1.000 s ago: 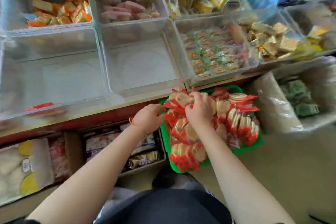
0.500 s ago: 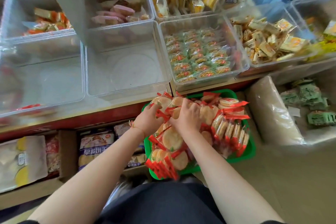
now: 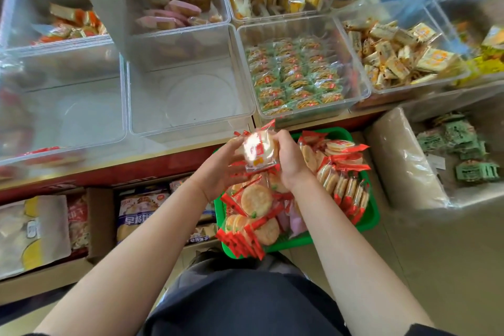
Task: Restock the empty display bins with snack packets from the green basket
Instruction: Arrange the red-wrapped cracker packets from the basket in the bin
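The green basket (image 3: pixel 371 215) sits on the floor below the shelf edge, heaped with red-ended rice cracker packets (image 3: pixel 256 200). My left hand (image 3: pixel 218 172) and my right hand (image 3: pixel 290 157) press from both sides on a bunch of these packets (image 3: pixel 259 151), held above the basket's far left corner. Just beyond the bunch stands an empty clear bin (image 3: pixel 191 95). A second clear bin (image 3: pixel 62 106) to its left holds a single red packet at its near edge.
Filled bins lie behind and to the right: green-wrapped snacks (image 3: pixel 297 76), yellow packets (image 3: pixel 403 54), pink bars (image 3: pixel 174 13), orange packets (image 3: pixel 68 24). A bag-lined box (image 3: pixel 403 161) with green packets stands right of the basket. Cartons of stock (image 3: pixel 141 215) sit under the shelf.
Both hands closed around a bunch of cracker packets in the basket and lifted it up toward the shelf edge. The camera view shifted slightly right.
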`<action>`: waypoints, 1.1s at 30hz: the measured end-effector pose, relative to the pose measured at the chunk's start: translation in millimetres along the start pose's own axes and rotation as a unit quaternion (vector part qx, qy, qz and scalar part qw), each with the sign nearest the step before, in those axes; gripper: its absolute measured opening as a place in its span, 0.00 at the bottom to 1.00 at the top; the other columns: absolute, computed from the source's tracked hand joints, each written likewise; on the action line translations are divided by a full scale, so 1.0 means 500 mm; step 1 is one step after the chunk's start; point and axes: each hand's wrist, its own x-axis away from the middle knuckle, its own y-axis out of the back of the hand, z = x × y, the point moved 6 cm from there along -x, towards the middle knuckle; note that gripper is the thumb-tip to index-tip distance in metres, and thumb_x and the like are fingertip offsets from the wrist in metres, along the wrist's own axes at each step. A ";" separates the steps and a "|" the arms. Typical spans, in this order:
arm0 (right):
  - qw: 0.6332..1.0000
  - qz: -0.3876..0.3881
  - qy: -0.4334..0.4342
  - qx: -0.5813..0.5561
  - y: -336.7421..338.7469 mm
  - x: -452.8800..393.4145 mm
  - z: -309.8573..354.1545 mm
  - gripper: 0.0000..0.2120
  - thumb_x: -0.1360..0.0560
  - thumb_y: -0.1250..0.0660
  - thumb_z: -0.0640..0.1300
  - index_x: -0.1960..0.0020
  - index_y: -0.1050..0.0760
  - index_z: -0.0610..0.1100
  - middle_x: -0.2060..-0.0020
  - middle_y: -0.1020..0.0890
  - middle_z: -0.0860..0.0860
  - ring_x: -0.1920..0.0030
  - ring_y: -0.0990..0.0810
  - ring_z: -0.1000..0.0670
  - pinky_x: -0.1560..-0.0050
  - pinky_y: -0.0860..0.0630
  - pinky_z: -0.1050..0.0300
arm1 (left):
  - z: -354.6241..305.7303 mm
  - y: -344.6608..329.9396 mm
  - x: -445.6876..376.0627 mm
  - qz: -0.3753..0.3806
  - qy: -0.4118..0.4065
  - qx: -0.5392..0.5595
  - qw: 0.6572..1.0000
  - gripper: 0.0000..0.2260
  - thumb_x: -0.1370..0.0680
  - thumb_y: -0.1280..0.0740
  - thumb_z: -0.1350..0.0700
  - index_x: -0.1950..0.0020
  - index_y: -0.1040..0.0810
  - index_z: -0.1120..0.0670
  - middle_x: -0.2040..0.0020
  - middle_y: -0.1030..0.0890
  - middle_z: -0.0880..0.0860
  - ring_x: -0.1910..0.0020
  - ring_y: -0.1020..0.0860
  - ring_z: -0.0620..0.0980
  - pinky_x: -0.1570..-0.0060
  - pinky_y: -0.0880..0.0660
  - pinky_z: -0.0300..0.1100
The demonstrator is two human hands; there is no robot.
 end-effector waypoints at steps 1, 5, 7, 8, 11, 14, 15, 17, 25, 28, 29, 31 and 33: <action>1.000 -0.012 0.006 0.013 -0.005 0.001 -0.007 0.16 0.26 0.42 0.49 0.55 0.19 0.40 0.58 0.17 0.42 0.55 0.20 0.43 0.51 0.24 0.46 | 0.006 -0.005 0.004 0.023 0.010 0.028 0.999 0.15 0.21 0.34 0.46 0.39 0.22 0.53 0.50 0.17 0.54 0.52 0.18 0.53 0.43 0.23 0.53; 0.972 -0.039 0.079 0.218 -0.015 0.023 -0.011 0.14 0.22 0.41 0.42 0.44 0.19 0.43 0.48 0.17 0.48 0.47 0.19 0.50 0.47 0.21 0.54 | 0.038 0.017 0.006 0.010 0.008 0.048 0.999 0.15 0.24 0.31 0.59 0.38 0.22 0.60 0.46 0.18 0.62 0.53 0.18 0.57 0.48 0.20 0.52; 0.939 -0.086 0.099 0.318 0.004 0.036 -0.015 0.13 0.21 0.40 0.44 0.39 0.23 0.45 0.46 0.20 0.50 0.50 0.22 0.53 0.55 0.26 0.62 | 0.054 0.056 0.003 -0.054 0.006 0.056 0.997 0.15 0.24 0.30 0.61 0.38 0.23 0.62 0.46 0.18 0.62 0.53 0.17 0.57 0.49 0.20 0.53; 0.914 -0.100 0.102 0.379 0.012 0.041 -0.018 0.13 0.20 0.39 0.46 0.38 0.25 0.46 0.46 0.21 0.50 0.52 0.23 0.53 0.59 0.28 0.62 | 0.062 0.075 0.004 -0.084 0.004 0.054 0.995 0.14 0.24 0.30 0.61 0.39 0.22 0.61 0.46 0.17 0.61 0.53 0.17 0.57 0.49 0.20 0.53; 0.815 -0.044 0.035 0.577 0.013 0.043 -0.066 0.28 0.24 0.32 0.57 0.30 0.33 0.45 0.38 0.25 0.46 0.40 0.24 0.46 0.46 0.24 0.51 | 0.092 0.117 0.006 -0.125 0.015 0.036 0.991 0.11 0.23 0.30 0.60 0.41 0.22 0.59 0.45 0.17 0.61 0.49 0.18 0.58 0.47 0.20 0.54; 0.708 -0.003 -0.013 0.706 -0.008 0.050 -0.122 0.46 0.30 0.27 0.62 0.22 0.46 0.44 0.27 0.34 0.41 0.27 0.37 0.40 0.31 0.35 0.42 | 0.109 0.132 0.008 -0.126 0.023 0.037 0.991 0.15 0.23 0.30 0.59 0.37 0.23 0.59 0.45 0.16 0.60 0.49 0.17 0.57 0.54 0.20 0.49; 0.691 -0.014 -0.006 0.723 -0.015 0.050 -0.133 0.46 0.29 0.27 0.60 0.22 0.47 0.44 0.28 0.34 0.42 0.28 0.37 0.40 0.31 0.36 0.42 | 0.111 0.134 0.009 -0.125 0.023 0.046 0.991 0.15 0.23 0.30 0.59 0.37 0.23 0.59 0.46 0.16 0.59 0.50 0.17 0.56 0.55 0.20 0.48; 0.693 -0.047 0.006 0.719 -0.020 0.044 -0.143 0.42 0.27 0.26 0.53 0.23 0.45 0.44 0.30 0.31 0.43 0.30 0.35 0.41 0.32 0.35 0.43 | 0.110 0.133 0.011 -0.123 0.024 0.060 0.990 0.14 0.23 0.30 0.58 0.38 0.23 0.57 0.46 0.16 0.58 0.50 0.17 0.55 0.56 0.20 0.47; 0.871 0.015 -0.035 0.490 -0.026 0.054 -0.070 0.24 0.26 0.29 0.49 0.34 0.30 0.42 0.45 0.23 0.49 0.47 0.22 0.48 0.52 0.23 0.54 | 0.066 0.178 0.028 -0.185 -0.042 0.005 0.982 0.11 0.24 0.29 0.57 0.43 0.21 0.58 0.49 0.15 0.59 0.52 0.16 0.55 0.50 0.19 0.49; 0.934 0.000 -0.011 0.358 -0.064 0.069 -0.028 0.29 0.25 0.34 0.47 0.26 0.39 0.44 0.38 0.28 0.49 0.41 0.26 0.48 0.47 0.26 0.51 | 0.050 0.205 0.055 -0.204 -0.076 -0.029 0.976 0.12 0.25 0.27 0.55 0.44 0.21 0.56 0.50 0.15 0.57 0.55 0.16 0.53 0.62 0.21 0.42; 0.938 0.011 0.009 0.345 -0.087 0.073 -0.020 0.27 0.24 0.35 0.46 0.28 0.39 0.44 0.40 0.28 0.49 0.45 0.26 0.49 0.50 0.27 0.53 | 0.046 0.212 0.065 -0.191 -0.078 -0.031 0.978 0.13 0.26 0.26 0.54 0.43 0.20 0.56 0.50 0.15 0.58 0.55 0.16 0.53 0.63 0.21 0.41; 0.932 0.035 0.056 0.355 -0.146 0.085 -0.005 0.21 0.22 0.38 0.42 0.30 0.38 0.45 0.46 0.25 0.46 0.56 0.25 0.51 0.59 0.26 0.54 | 0.038 0.223 0.081 -0.140 -0.075 -0.011 0.987 0.17 0.28 0.24 0.53 0.42 0.20 0.57 0.49 0.15 0.59 0.50 0.16 0.59 0.55 0.20 0.48; 0.923 0.075 0.071 0.370 -0.204 0.095 -0.007 0.26 0.21 0.37 0.45 0.25 0.40 0.49 0.38 0.24 0.47 0.48 0.24 0.51 0.48 0.24 0.49 | 0.024 0.240 0.103 -0.100 -0.070 0.008 0.992 0.18 0.27 0.25 0.55 0.40 0.22 0.59 0.47 0.16 0.61 0.48 0.17 0.61 0.54 0.22 0.48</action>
